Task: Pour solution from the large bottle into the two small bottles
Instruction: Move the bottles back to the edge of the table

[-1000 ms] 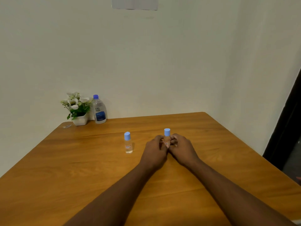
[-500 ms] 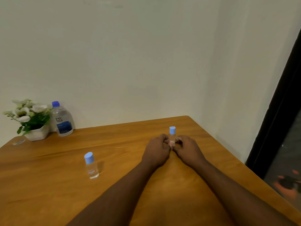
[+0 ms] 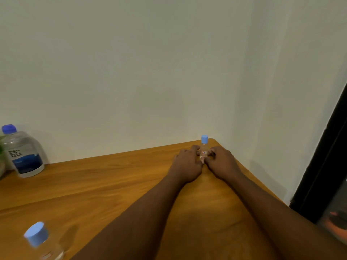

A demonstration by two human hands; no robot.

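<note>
A small clear bottle (image 3: pixel 204 147) with a light blue cap stands upright near the table's far right corner. My left hand (image 3: pixel 187 164) holds it from the left and my right hand (image 3: pixel 220 162) from the right, fingertips pinching its lower body. A second small bottle (image 3: pixel 40 241), also blue-capped, stands blurred at the bottom left edge. The large bottle (image 3: pixel 22 154), clear with a dark blue cap and blue label, stands against the wall at the far left.
The wooden table (image 3: pixel 93 188) meets the pale wall at the back; its right edge runs close beside my right arm. A bit of green plant (image 3: pixel 1 147) shows at the left border. A dark doorway (image 3: pixel 328 166) lies to the right.
Both hands have carried the small bottle farther toward the far right corner. The view has swung right, so the other bottles and the plant slid to the left edge.
</note>
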